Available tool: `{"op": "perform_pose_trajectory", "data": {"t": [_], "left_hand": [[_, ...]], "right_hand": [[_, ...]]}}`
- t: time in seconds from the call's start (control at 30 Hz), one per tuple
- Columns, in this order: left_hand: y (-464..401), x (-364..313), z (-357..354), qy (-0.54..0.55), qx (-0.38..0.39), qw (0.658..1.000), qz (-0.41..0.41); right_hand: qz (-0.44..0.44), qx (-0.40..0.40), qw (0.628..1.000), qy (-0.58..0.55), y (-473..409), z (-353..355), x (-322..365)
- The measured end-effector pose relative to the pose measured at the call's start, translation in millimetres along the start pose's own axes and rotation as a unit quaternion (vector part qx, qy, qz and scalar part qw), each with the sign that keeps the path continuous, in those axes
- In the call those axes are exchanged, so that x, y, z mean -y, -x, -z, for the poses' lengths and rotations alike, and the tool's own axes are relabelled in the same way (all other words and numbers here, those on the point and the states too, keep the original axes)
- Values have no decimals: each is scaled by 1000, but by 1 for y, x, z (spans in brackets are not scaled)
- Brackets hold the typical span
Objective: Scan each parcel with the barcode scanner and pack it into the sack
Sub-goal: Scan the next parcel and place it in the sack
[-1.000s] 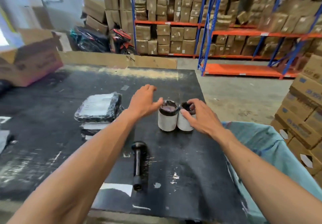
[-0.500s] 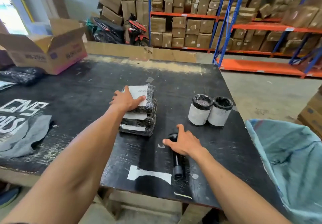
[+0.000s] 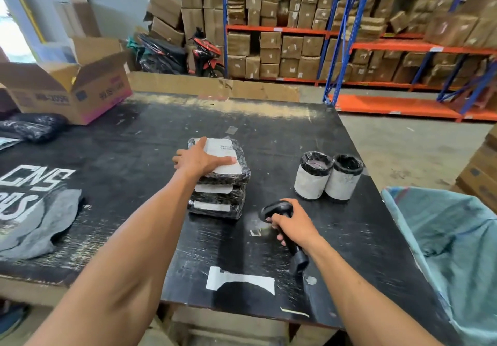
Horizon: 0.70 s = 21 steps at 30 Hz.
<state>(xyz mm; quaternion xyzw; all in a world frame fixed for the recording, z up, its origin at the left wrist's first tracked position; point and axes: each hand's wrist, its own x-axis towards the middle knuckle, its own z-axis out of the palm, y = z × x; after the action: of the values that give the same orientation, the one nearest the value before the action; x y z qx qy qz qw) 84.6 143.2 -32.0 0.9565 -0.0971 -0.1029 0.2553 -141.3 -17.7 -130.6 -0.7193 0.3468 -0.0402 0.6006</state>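
- Barcode scanner [image 3: 279,218] gripped by right hand [image 3: 294,224], fingers curled round the handle; lifted near the worktop [image 3: 269,130] front edge, probably for scanning.
- Long axis slanted: head toward the parcel stack [image 3: 219,184], handle end toward the front-right corner.
- Left hand [image 3: 199,158] flat on the top parcel, fingers straight, probably steadying it.
- Sack [image 3: 443,238] open beyond the right edge.

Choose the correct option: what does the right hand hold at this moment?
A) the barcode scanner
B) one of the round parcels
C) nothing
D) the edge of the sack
A: the right hand has its fingers curled round the handle of the black barcode scanner, just above the table, while the left hand rests on the top parcel of the stack.
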Motion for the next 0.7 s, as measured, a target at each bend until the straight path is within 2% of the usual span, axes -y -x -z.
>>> {"op": "perform_pose_trajectory", "data": {"t": [0.13, 0.3, 0.43, 0.7], "left_hand": [[21, -6, -2, 100, -54, 992, -46], [42, -6, -8, 136, -114, 978, -114], [55, -4, -18, 153, -158, 967, -127], [74, 6, -30, 194, -197, 951, -141]], "right_hand": [[55, 2, 994, -93, 3, 7, 41], [145, 7, 975, -166, 11, 10, 101], [199, -3, 974, -112, 22, 10, 130], [222, -44, 973, -48, 34, 11, 128]]}}
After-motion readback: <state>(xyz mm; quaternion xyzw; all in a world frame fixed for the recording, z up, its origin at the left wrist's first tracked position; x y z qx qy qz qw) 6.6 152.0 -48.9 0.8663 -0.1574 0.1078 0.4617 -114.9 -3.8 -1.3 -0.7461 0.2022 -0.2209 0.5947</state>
